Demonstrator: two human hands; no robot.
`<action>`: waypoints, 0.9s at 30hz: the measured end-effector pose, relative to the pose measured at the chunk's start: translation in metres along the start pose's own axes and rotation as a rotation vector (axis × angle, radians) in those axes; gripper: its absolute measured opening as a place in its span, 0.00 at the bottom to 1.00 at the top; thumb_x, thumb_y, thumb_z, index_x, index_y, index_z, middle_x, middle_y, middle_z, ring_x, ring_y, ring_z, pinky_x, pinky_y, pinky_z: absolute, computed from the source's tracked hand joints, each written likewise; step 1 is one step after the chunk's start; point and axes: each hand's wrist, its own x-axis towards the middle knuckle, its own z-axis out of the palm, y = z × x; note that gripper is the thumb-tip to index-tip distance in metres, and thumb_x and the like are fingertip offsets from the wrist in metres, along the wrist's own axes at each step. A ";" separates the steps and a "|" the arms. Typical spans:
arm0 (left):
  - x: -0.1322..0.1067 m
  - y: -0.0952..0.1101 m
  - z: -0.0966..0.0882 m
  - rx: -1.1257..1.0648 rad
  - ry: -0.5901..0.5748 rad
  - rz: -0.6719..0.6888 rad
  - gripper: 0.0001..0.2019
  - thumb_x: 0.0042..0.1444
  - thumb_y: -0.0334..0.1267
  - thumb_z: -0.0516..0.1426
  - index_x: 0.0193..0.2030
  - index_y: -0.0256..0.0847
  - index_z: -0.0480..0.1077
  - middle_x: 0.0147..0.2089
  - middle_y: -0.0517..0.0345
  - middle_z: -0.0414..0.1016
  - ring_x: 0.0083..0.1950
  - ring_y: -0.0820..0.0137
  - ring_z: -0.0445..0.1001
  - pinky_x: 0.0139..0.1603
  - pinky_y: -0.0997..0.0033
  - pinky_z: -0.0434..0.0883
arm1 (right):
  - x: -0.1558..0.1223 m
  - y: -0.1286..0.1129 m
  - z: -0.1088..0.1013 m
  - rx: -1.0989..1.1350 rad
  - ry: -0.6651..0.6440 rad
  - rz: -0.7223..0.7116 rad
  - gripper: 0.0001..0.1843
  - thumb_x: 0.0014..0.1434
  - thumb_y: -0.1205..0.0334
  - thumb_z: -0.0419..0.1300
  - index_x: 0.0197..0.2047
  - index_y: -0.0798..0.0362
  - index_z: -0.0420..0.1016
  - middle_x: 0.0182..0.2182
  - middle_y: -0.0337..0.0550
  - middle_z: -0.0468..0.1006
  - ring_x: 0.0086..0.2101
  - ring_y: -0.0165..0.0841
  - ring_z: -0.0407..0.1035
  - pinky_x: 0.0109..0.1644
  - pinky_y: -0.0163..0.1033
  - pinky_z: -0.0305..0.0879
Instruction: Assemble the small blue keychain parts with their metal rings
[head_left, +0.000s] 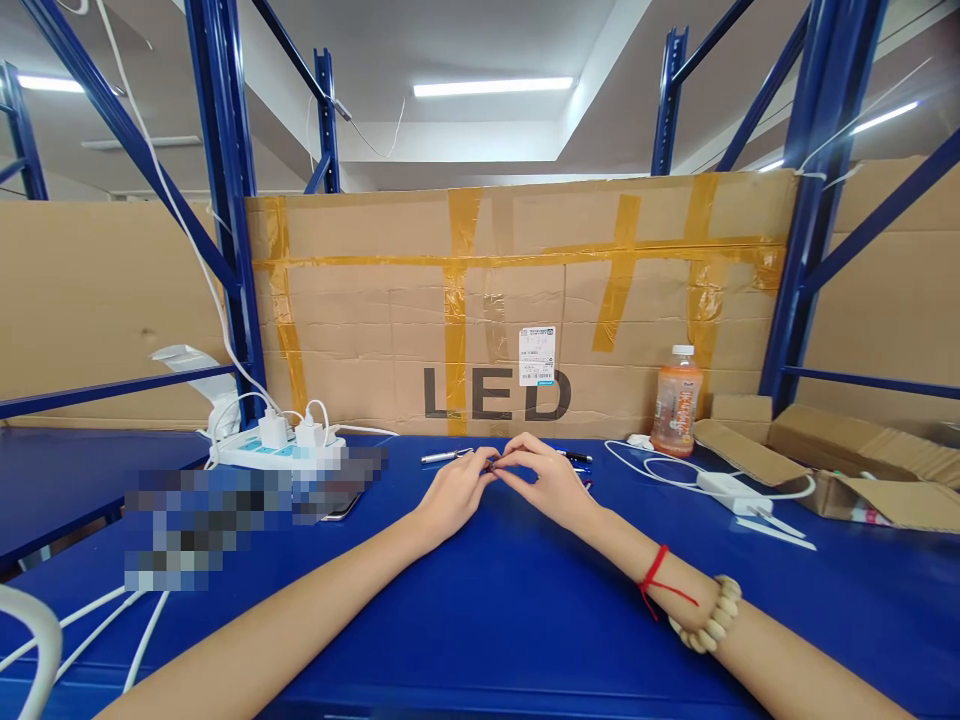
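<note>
My left hand [451, 497] and my right hand [551, 487] meet over the blue tabletop [517, 620], fingertips touching. Both are closed in a pinch around something small and dark, mostly hidden by the fingers and too small to name. Just behind my left hand lies a silver pen [444, 457]. A black pen [576, 457] shows beyond my right hand, with other slim things partly covered by that hand. On my right wrist are a red string and a beaded bracelet [709, 625].
A power strip [262, 452] with plugs and cables stands at the left, near a blurred-out patch. To the right are an orange drink bottle [676, 402], a white adapter [735, 492] with its cable, and an open cardboard box [862, 490]. A large cardboard sheet [360, 330] closes off the back.
</note>
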 end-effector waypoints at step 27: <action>0.002 -0.004 0.004 0.124 -0.091 -0.044 0.10 0.61 0.38 0.43 0.46 0.42 0.59 0.40 0.56 0.71 0.43 0.69 0.69 0.44 0.68 0.66 | -0.017 0.050 0.006 -0.204 -0.406 0.438 0.32 0.53 0.46 0.52 0.58 0.50 0.57 0.50 0.47 0.68 0.53 0.43 0.56 0.56 0.53 0.44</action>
